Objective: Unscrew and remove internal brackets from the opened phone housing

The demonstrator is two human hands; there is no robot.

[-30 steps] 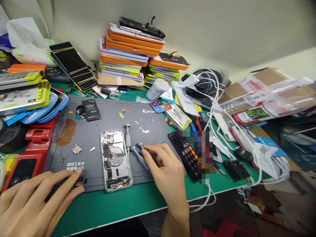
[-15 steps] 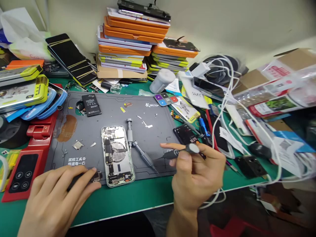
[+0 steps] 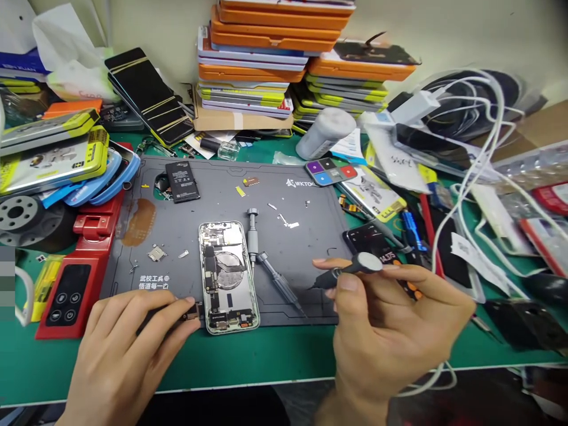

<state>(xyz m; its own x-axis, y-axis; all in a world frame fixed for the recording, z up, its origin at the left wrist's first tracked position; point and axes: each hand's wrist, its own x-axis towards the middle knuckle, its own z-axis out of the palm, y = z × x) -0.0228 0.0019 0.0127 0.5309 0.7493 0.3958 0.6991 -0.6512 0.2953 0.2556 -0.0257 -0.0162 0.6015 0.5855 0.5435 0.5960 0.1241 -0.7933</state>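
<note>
An opened phone point(image 3: 228, 278) lies on the grey mat, its inner parts showing. Just left of it, my left hand point(image 3: 137, 349) holds a small dark phone part point(image 3: 193, 313) between thumb and fingers; the rest of that part is hidden under the hand. My right hand point(image 3: 390, 331) grips a grey screwdriver point(image 3: 350, 270) between thumb and fingers, tip pointing left, over the mat's right edge. Two more screwdrivers, one upright in view point(image 3: 252, 236) and one slanted point(image 3: 283, 284), rest right of the phone. A black battery point(image 3: 182, 182) lies at the mat's upper left.
Small metal parts point(image 3: 157, 252) lie on the grey mat point(image 3: 177, 231). A red device point(image 3: 71, 296) and stacked packets border it on the left. Orange cases point(image 3: 279, 26) are stacked behind. A white bottle point(image 3: 326, 133), a dark phone point(image 3: 370, 241) and white cables point(image 3: 465, 171) are at the right.
The whole view has shifted, so the mat and phone appear farther right. Both hands keep their holds, and my left hand's held part now shows close beside the phone's lower left edge.
</note>
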